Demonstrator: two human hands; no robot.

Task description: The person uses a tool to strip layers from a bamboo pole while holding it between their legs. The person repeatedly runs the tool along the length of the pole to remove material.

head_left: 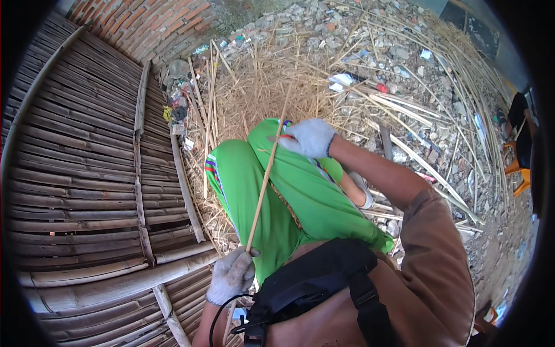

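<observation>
Head view | our left hand [231, 275], gloved, is closed around the lower end of a thin bamboo strip [265, 179] | our right hand [310, 137], gloved, pinches the strip higher up, over our green-clad knee [263, 144] | bamboo platform [81, 173] lies beside the left hand.

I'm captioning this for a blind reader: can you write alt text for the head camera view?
Seen from above, a seated person in green trousers holds a thin pale bamboo strip between two grey-gloved hands, left hand at its near end, right hand over the knee. A slatted bamboo panel lies left; cut strips litter the rubble ground.
</observation>
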